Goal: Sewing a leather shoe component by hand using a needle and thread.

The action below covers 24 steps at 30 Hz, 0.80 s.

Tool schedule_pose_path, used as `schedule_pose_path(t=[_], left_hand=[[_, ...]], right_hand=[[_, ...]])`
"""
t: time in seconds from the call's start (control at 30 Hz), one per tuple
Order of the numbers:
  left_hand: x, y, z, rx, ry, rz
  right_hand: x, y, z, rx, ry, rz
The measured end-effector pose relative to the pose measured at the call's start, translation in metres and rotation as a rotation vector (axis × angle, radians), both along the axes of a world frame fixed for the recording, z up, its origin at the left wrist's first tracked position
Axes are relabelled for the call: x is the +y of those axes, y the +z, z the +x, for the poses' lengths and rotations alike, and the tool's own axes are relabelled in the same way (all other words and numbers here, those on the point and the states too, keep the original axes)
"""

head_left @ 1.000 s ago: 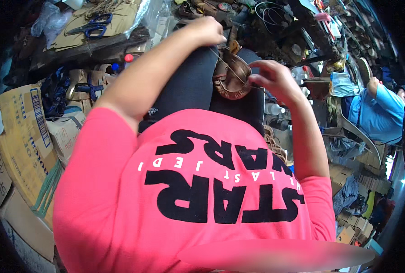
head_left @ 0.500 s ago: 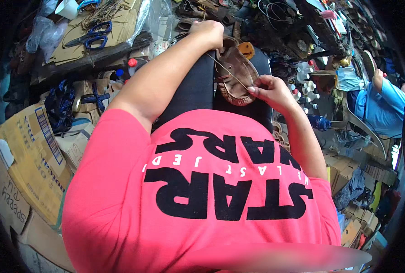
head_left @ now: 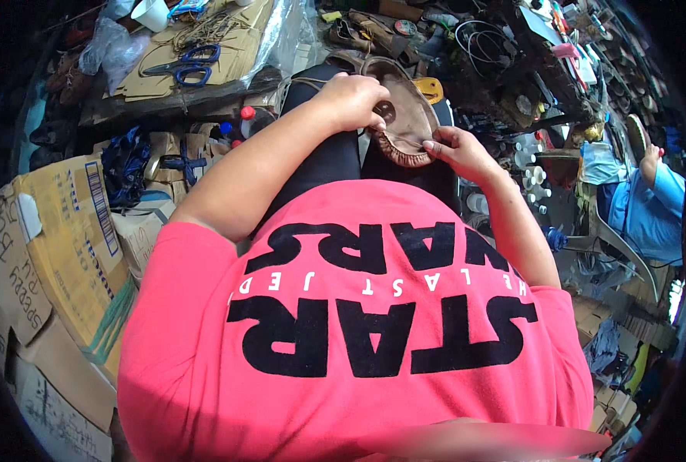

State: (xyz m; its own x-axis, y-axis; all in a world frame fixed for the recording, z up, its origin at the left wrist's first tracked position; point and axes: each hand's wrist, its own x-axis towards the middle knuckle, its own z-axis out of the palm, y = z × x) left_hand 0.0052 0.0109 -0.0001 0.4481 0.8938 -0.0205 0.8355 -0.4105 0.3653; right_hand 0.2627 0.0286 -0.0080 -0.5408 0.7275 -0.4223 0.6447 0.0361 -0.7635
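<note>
A brown leather moccasin point(head_left: 414, 123) with a puckered, stitched toe rests on my lap, its toe toward me. My left hand point(head_left: 353, 102) is closed at the shoe's left side, fingertips pressed against the leather near the gathered seam. Whether a thread is also between those fingertips I cannot make out. On the other side, my right hand point(head_left: 464, 154) pinches the toe edge between thumb and fingers. A pale cord point(head_left: 306, 79) trails off to the left behind my left hand. A tan leather piece point(head_left: 429, 90) shows beside the shoe's far right side.
At the far left, blue-handled scissors point(head_left: 192, 65) lie on cardboard sheets point(head_left: 239, 38). Cardboard boxes point(head_left: 65, 231) stand at my left. Small white bottles point(head_left: 534, 177) crowd the right, below a cluttered bench point(head_left: 524, 77). A person in blue point(head_left: 651, 208) is at the far right.
My left hand has come nearer, down to the shoe's side. The cord that ran straight between my hands no longer shows there. My right hand stays at the toe edge.
</note>
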Motion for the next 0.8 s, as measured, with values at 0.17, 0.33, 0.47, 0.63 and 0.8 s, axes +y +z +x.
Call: schedule_pose_path(t=[0.17, 0.33, 0.47, 0.63, 0.8], left_hand=[[-0.008, -0.001, -0.008, 0.066, 0.130, 0.107], [-0.033, -0.002, 0.030, -0.179, -0.069, 0.387], [-0.054, -0.010, 0.050, -0.104, -0.130, 0.236], [-0.052, -0.022, 0.052, -0.136, -0.183, 0.362], [-0.056, -0.020, 0.048, -0.110, -0.184, 0.388]], right_hand=[[-0.010, -0.007, 0.001, 0.147, -0.192, -0.028], [-0.007, 0.010, -0.005, 0.097, -0.086, 0.106], [0.012, 0.021, -0.002, -0.150, 0.203, 0.429], [0.010, 0.008, 0.004, 0.179, -0.043, 0.250], [-0.006, 0.033, 0.003, -0.071, 0.047, 0.581]])
